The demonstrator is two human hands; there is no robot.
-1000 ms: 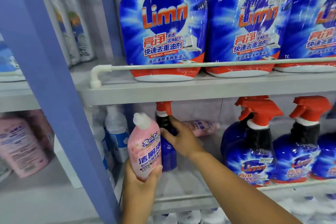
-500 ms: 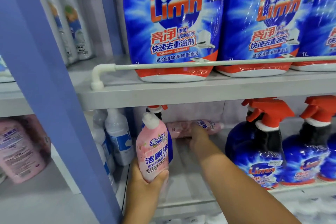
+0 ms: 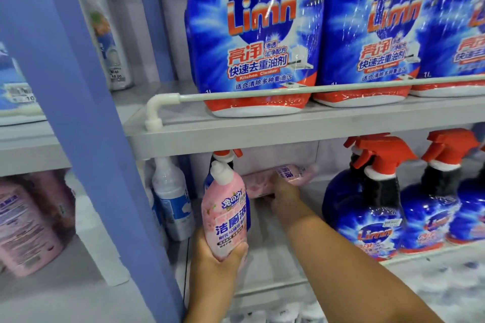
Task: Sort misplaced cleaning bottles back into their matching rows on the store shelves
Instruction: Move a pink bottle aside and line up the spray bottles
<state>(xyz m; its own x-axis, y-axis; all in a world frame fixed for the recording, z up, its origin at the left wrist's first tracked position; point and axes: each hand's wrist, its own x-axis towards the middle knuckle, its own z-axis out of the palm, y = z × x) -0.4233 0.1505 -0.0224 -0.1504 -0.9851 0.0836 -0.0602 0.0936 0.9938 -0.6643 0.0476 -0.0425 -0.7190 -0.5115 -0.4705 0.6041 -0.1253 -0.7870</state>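
Note:
My left hand (image 3: 215, 265) grips the base of a pink toilet-cleaner bottle (image 3: 227, 215) with a white cap, held upright in front of the lower shelf. Right behind it stands a blue spray bottle (image 3: 225, 156) with a red trigger, mostly hidden. My right hand (image 3: 284, 195) reaches deep into the lower shelf and grasps a second pink bottle (image 3: 291, 174) lying on its side at the back. Its fingers are curled on that bottle's near end.
A blue upright post (image 3: 86, 123) splits the shelving. Blue spray bottles with red triggers (image 3: 367, 207) fill the lower right. Large blue Limn refill pouches (image 3: 252, 39) stand above behind a white rail (image 3: 288, 92). White bottles (image 3: 173, 204) and pink bottles (image 3: 23, 228) are to the left.
My right hand let go of the blue spray bottle, reached further back and took hold of the lying pink bottle. The view moved closer to the shelf.

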